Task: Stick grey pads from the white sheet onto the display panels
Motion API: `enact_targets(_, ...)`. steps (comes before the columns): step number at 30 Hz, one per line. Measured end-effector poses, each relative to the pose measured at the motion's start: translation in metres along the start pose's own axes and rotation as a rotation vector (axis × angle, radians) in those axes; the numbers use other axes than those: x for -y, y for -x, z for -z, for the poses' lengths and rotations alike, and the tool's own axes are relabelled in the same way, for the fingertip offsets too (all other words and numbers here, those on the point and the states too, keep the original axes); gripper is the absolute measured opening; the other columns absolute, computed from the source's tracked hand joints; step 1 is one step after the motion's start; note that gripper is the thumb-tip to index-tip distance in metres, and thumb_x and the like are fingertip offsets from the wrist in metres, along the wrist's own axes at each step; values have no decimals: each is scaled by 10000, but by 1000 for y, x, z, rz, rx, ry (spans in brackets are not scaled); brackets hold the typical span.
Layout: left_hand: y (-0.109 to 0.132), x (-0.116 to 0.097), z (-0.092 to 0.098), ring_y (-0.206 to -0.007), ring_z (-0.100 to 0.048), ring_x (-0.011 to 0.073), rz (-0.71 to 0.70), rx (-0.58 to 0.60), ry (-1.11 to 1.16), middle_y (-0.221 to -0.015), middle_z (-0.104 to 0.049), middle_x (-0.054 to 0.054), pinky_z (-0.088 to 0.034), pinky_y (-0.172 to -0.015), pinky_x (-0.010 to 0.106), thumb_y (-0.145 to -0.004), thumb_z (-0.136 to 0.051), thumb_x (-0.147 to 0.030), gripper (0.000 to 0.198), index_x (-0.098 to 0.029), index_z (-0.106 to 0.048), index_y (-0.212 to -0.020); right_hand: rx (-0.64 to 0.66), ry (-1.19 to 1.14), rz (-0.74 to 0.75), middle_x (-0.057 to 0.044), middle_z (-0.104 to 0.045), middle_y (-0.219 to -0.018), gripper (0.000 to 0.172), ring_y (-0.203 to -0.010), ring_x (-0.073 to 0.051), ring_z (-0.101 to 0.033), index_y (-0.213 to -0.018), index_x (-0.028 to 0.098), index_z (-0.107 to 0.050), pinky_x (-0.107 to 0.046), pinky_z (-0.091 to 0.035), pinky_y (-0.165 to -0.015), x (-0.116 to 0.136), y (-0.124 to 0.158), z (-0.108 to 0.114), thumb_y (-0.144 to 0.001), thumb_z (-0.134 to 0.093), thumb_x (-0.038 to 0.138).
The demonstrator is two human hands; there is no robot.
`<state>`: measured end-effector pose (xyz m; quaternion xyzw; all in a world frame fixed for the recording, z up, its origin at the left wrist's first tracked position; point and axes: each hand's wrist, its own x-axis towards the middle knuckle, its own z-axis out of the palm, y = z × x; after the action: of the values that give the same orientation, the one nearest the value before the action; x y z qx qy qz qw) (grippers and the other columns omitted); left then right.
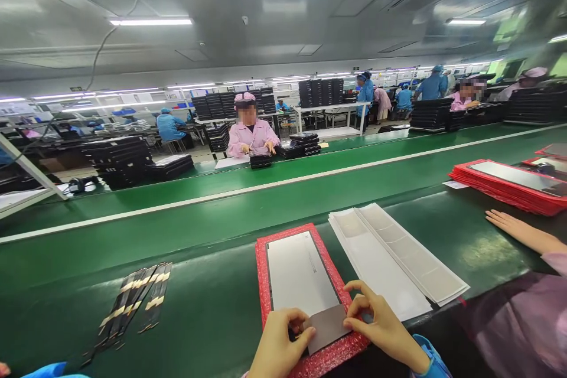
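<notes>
My left hand (283, 342) and right hand (383, 325) pinch a grey sheet (326, 328) over a display panel (301, 274) on a red foam mat (262, 283), with white sheets (394, 257) just beside it and flat cables (133, 307) farther left.

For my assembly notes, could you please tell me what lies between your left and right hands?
In the head view, a grey rectangular sheet lies between the left hand and the right hand, held by both.

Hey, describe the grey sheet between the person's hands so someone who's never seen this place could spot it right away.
Start at the long green workbench and find the red-edged padded sleeve on it, holding a pale flat panel. At the panel's near end, the left hand and right hand grip a small grey sheet. It's darker than the white sheets alongside, and it's the only thing those hands hold.
</notes>
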<state>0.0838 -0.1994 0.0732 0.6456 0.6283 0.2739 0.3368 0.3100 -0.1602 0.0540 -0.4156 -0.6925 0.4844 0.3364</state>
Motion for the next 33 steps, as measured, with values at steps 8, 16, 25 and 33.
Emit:
enact_targets(8, -3, -2, 1, -676, -556, 151, -9, 59, 1, -694, -637, 12, -405, -644, 234, -737, -561, -317, 184, -165, -666, -744, 21, 6, 22, 61, -628, -691, 295, -669, -121, -591, -1020, 233, -428, -234, -446, -680, -3, 4, 0, -769, -580, 204)
enact_targets(16, -2, 4, -2, -685, -557, 152, -14, 63, -12, -704, -639, 5, -400, -639, 227, -749, -553, -322, 178, -180, -660, -758, 33, 59, 52, 45, -609, -721, 203, -706, -127, -578, -961, 234, -467, -227, -436, -662, -5, 4, 1, -788, -571, 256)
enact_targets(25, -5, 8, -3, -712, -565, 160, -10, 55, -23, -737, -645, 15, -408, -664, 234, -749, -556, -329, 182, -178, -654, -775, 6, 122, 81, 54, -589, -714, 160, -669, -110, -550, -945, 230, -455, -222, -410, -643, -14, 5, -3, -819, -544, 274)
enact_targets(33, -4, 7, -2, -697, -567, 153, -10, 61, -16, -729, -646, 9, -409, -653, 228, -746, -558, -318, 172, -179, -653, -780, -18, 166, 104, 50, -570, -735, 156, -692, -109, -556, -946, 236, -433, -224, -411, -666, -20, 8, -6, -835, -525, 297)
